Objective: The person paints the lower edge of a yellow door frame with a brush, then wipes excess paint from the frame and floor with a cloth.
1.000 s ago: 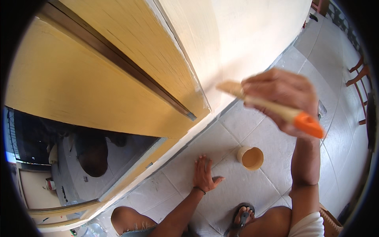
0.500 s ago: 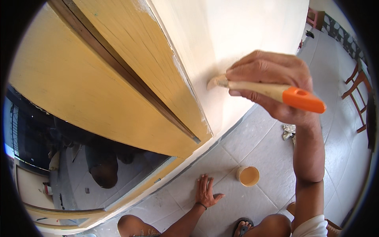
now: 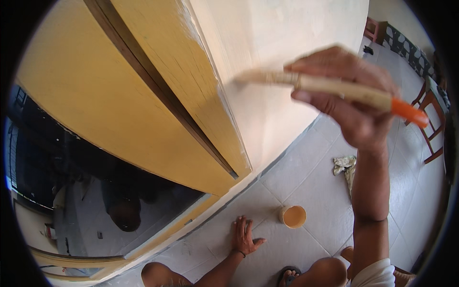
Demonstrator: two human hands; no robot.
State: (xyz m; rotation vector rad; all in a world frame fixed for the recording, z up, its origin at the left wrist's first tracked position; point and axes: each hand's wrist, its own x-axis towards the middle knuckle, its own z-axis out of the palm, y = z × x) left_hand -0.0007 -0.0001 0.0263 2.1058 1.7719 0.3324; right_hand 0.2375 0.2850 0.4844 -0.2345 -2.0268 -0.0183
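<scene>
My right hand (image 3: 346,93) is closed round a paintbrush (image 3: 344,88) with a pale wooden handle and an orange end. The brush lies nearly level, its bristles against the cream wall (image 3: 282,33) close to the edge of the yellow wooden frame (image 3: 191,57). Hand and brush are a little blurred. Down on the grey tiled floor (image 3: 315,153), my left hand (image 3: 245,239) rests flat with fingers spread, a dark band at its wrist. Just right of it stands a small cup of peach-coloured paint (image 3: 293,216).
A dark glass pane (image 3: 105,191) fills the lower left and reflects the room. On the floor by my right forearm lies a crumpled patterned cloth (image 3: 345,167). Wooden chairs (image 3: 430,119) stand at the far right. My knees and a sandalled foot (image 3: 289,275) are at the bottom.
My right hand has moved up slightly, and the brush tip has shifted left and up along the wall toward the yellow frame. My left hand still rests on the floor.
</scene>
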